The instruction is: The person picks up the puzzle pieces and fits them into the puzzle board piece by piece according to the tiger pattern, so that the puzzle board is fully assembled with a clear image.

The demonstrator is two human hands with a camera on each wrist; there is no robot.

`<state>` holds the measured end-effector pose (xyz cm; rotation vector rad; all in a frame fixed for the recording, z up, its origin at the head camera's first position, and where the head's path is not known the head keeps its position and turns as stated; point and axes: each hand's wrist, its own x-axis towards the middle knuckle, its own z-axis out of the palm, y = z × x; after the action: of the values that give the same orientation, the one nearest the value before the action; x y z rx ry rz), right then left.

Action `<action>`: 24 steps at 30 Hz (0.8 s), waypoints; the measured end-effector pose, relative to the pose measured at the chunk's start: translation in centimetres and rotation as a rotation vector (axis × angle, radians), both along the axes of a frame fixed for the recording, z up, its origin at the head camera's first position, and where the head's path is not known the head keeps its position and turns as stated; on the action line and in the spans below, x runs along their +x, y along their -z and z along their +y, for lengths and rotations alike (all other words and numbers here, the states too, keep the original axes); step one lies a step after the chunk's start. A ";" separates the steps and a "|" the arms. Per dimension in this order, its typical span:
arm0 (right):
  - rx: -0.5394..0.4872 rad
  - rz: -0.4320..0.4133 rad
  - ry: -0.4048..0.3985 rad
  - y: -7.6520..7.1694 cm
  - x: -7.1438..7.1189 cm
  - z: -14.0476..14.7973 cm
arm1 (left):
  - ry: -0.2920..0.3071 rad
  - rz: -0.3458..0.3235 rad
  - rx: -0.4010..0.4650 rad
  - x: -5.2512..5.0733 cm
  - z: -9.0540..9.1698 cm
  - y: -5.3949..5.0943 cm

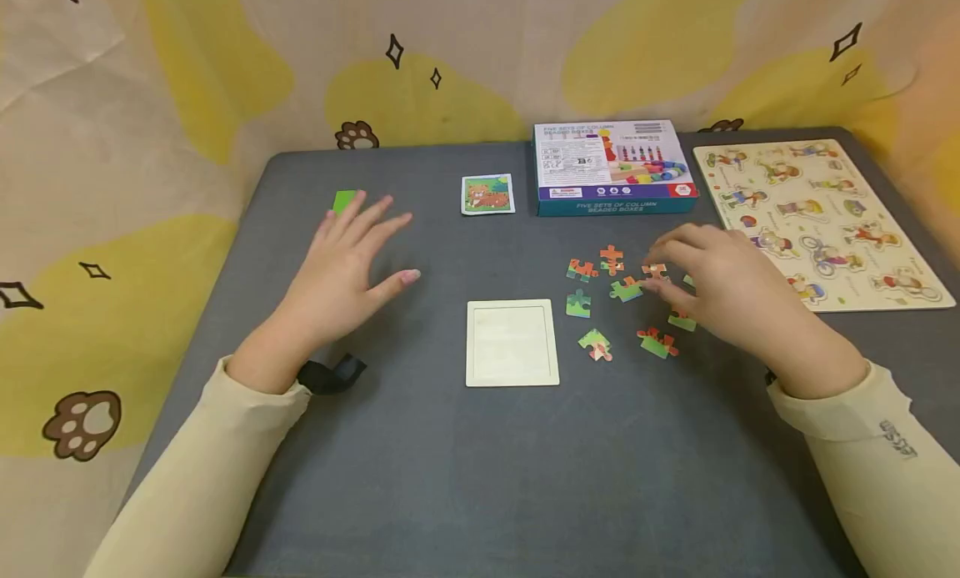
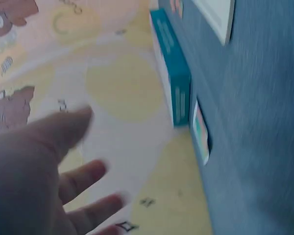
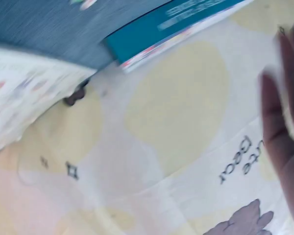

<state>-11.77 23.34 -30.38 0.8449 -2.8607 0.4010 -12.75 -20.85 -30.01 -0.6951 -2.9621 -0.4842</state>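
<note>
My left hand (image 1: 341,269) is spread in the air over the left of the table, its fingers apart and holding nothing. A small green piece (image 1: 343,200) shows just past its fingertips. Over the scattered jigsaw pieces (image 1: 579,304) hovers my right hand (image 1: 720,286), its fingers loosely bent. One orange jigsaw piece (image 1: 655,272) lies by its thumb and index fingertips; no grip on it shows. Other pieces are partly hidden under this hand. Between the hands lies a pale square puzzle tray (image 1: 513,344). Both wrist views show blurred, extended fingers.
A small bear picture card (image 1: 487,195) lies at the back. Beside it is a teal-sided box (image 1: 615,169) of beads. A wooden board with printed figures (image 1: 825,219) takes up the right side. Patterned cloth (image 1: 465,52) hangs behind the table.
</note>
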 end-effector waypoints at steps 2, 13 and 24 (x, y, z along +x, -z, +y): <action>-0.053 0.043 -0.111 0.3 0.3 -0.8 | 0.045 -0.008 0.059 0.5 0.8 0.6; 0.049 -0.148 -0.303 2.2 0.9 -4.2 | 0.272 -0.076 0.167 1.9 4.9 5.4; 0.031 -0.239 -0.258 3.9 1.2 -4.8 | 0.404 -0.268 0.128 2.0 5.1 8.9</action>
<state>-10.61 18.51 -34.29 1.2588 -2.9849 0.5191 -10.74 -15.76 -38.91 -1.3165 -2.9874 -0.8448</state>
